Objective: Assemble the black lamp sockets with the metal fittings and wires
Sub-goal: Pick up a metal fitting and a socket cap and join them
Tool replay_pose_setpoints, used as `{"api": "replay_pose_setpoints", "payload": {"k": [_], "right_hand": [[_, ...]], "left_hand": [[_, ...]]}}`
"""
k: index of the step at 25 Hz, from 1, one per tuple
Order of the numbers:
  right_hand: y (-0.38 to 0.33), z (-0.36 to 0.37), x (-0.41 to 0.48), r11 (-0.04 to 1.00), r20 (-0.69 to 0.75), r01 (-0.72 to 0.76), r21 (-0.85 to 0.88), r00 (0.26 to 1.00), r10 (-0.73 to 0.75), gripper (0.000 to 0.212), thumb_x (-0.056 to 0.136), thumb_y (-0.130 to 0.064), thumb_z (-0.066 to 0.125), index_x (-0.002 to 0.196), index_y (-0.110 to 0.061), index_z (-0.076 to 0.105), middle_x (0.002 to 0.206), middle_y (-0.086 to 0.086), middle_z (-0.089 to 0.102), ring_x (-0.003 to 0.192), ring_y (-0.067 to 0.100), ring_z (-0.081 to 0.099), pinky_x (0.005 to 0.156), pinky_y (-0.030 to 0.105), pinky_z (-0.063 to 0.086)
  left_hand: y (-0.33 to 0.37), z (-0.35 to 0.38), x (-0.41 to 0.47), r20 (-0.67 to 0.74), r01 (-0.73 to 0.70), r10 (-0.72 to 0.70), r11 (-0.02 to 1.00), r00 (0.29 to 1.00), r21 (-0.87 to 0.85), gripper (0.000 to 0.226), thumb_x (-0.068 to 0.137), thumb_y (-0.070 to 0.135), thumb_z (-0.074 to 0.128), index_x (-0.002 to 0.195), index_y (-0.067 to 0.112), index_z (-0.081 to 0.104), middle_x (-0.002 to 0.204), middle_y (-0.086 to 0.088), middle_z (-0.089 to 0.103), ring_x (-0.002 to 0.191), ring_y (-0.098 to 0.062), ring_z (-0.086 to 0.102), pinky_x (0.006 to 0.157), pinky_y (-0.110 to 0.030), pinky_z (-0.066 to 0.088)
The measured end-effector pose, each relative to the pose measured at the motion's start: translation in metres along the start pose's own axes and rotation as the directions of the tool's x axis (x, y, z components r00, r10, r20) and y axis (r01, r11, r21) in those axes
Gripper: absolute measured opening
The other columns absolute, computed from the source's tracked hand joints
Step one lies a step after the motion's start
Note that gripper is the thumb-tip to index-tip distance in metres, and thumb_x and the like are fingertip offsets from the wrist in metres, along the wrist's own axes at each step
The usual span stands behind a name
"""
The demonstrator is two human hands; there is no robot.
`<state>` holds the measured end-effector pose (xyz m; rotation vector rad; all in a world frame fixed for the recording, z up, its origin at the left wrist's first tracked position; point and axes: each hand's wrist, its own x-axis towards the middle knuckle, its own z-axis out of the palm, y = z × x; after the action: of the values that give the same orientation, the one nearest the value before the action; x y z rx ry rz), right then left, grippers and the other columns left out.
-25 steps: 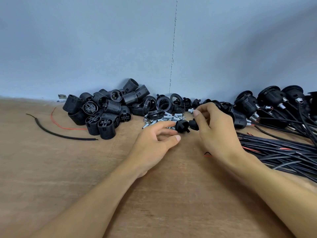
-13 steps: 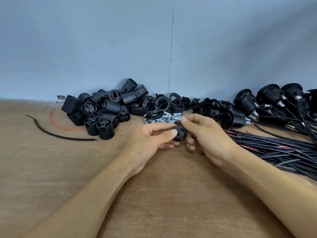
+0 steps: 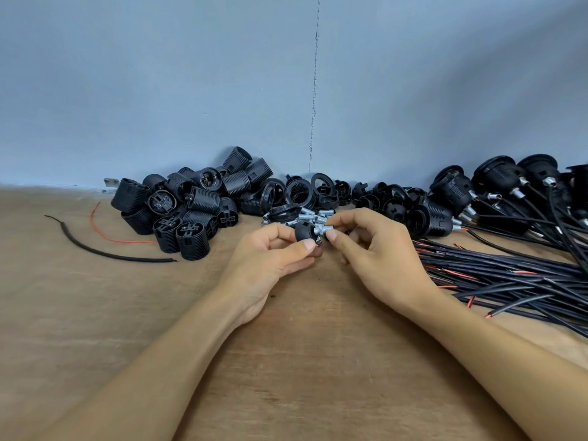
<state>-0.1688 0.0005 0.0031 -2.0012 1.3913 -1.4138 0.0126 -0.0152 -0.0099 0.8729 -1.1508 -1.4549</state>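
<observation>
My left hand (image 3: 270, 259) pinches a small black socket cap (image 3: 304, 231) between thumb and fingers, just above the wooden table (image 3: 286, 361). My right hand (image 3: 375, 249) pinches a threaded metal fitting (image 3: 322, 231) that touches the cap's right side. Behind the hands lies a small heap of loose metal fittings (image 3: 313, 214). A pile of black threaded socket bodies (image 3: 191, 211) sits at the back left. Black rings and caps (image 3: 318, 194) line the wall in the middle.
Finished sockets with wires (image 3: 496, 192) lie at the back right. A thick bundle of black and red wires (image 3: 509, 275) spreads over the table's right side. A loose black wire (image 3: 105, 253) and a red wire (image 3: 108, 233) lie at the left. A blue wall stands behind.
My right hand drew back from the pile of caps and now holds a metal fitting at the cap. My left hand closed on the black cap and lifted it slightly.
</observation>
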Motion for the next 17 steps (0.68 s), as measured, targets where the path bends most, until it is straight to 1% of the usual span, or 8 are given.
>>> {"api": "replay_pose_setpoints", "payload": {"k": [2,3,5,6,9,12,15,17], "right_hand": [[-0.0002,-0.0012,-0.0002,0.997,0.009,0.048,-0.066,0.999,-0.048,0.012,0.09,-0.013,0.071,0.1,-0.02,0.072,0.082,-0.009,0.066,0.067,0.018,0.062,0.066,0.018,0.048],[-0.0004,-0.0011,-0.0005,0.992,0.015,0.068,-0.102,0.998,-0.067,0.012,0.09,-0.013,0.071,0.101,-0.019,0.072,0.083,-0.008,0.066,0.067,0.017,0.061,0.067,0.017,0.047],[-0.0003,-0.0007,-0.0007,0.989,0.019,0.072,-0.132,0.997,-0.07,0.011,0.09,-0.014,0.072,0.101,-0.018,0.072,0.079,-0.01,0.065,0.067,0.016,0.061,0.067,0.017,0.046],[0.0001,-0.0007,-0.0005,0.991,0.019,0.052,-0.12,0.999,-0.05,0.011,0.091,-0.016,0.071,0.101,-0.019,0.072,0.074,-0.012,0.063,0.067,0.017,0.061,0.068,0.019,0.047],[0.0003,0.0002,-0.0005,0.999,0.004,-0.03,-0.03,1.0,0.03,0.01,0.091,-0.018,0.071,0.1,-0.022,0.072,0.065,-0.012,0.063,0.067,0.02,0.064,0.067,0.026,0.051],[-0.0022,0.0023,-0.0014,0.999,-0.02,-0.048,0.006,0.999,0.048,0.007,0.09,-0.022,0.072,0.097,-0.024,0.072,0.065,-0.006,0.066,0.065,0.021,0.064,0.067,0.03,0.052],[-0.0018,0.0025,-0.0016,0.998,-0.015,-0.05,-0.032,0.999,0.049,0.002,0.09,-0.026,0.073,0.091,-0.027,0.071,0.072,-0.002,0.069,0.064,0.018,0.062,0.068,0.036,0.053],[-0.0015,0.0029,-0.0017,0.995,-0.009,-0.038,-0.097,0.999,0.037,0.006,0.091,-0.03,0.07,0.09,-0.024,0.073,0.075,-0.002,0.069,0.066,0.014,0.058,0.068,0.031,0.05]], "left_hand": [[-0.0025,0.0008,-0.0001,-0.019,-0.018,0.019,0.999,1.0,0.046,0.009,0.086,-0.001,0.072,0.093,0.001,0.067,0.097,-0.022,0.075,0.095,-0.028,0.076,0.08,-0.029,0.061],[-0.004,0.0017,-0.0004,-0.027,-0.037,0.04,0.995,0.999,0.096,0.007,0.088,-0.001,0.071,0.092,0.003,0.067,0.095,-0.02,0.076,0.094,-0.027,0.076,0.081,-0.029,0.061],[-0.007,0.0038,-0.0018,-0.032,-0.087,0.096,0.971,0.995,0.222,0.007,0.091,0.0,0.071,0.09,0.007,0.068,0.091,-0.013,0.078,0.092,-0.023,0.077,0.084,-0.03,0.061],[-0.0081,0.0046,-0.0023,-0.031,-0.105,0.118,0.958,0.993,0.266,0.008,0.091,0.001,0.071,0.089,0.009,0.068,0.089,-0.009,0.078,0.091,-0.022,0.077,0.084,-0.031,0.061],[-0.0086,0.005,-0.0034,-0.029,-0.125,0.138,0.953,0.99,0.275,0.009,0.092,0.003,0.07,0.088,0.01,0.067,0.088,-0.007,0.079,0.09,-0.021,0.077,0.085,-0.032,0.061],[-0.0078,0.0039,-0.0032,-0.021,-0.124,0.133,0.961,0.991,0.249,0.007,0.092,0.003,0.07,0.089,0.009,0.066,0.089,-0.01,0.078,0.091,-0.023,0.077,0.086,-0.033,0.061],[-0.0079,0.004,-0.0035,-0.03,-0.141,0.155,0.952,0.987,0.272,0.009,0.091,0.003,0.071,0.087,0.01,0.067,0.089,-0.007,0.079,0.091,-0.021,0.077,0.088,-0.037,0.061],[-0.0074,0.0043,-0.0042,-0.03,-0.171,0.193,0.925,0.981,0.34,0.011,0.089,0.005,0.074,0.085,0.013,0.068,0.09,-0.002,0.079,0.091,-0.017,0.076,0.089,-0.038,0.059]]}}
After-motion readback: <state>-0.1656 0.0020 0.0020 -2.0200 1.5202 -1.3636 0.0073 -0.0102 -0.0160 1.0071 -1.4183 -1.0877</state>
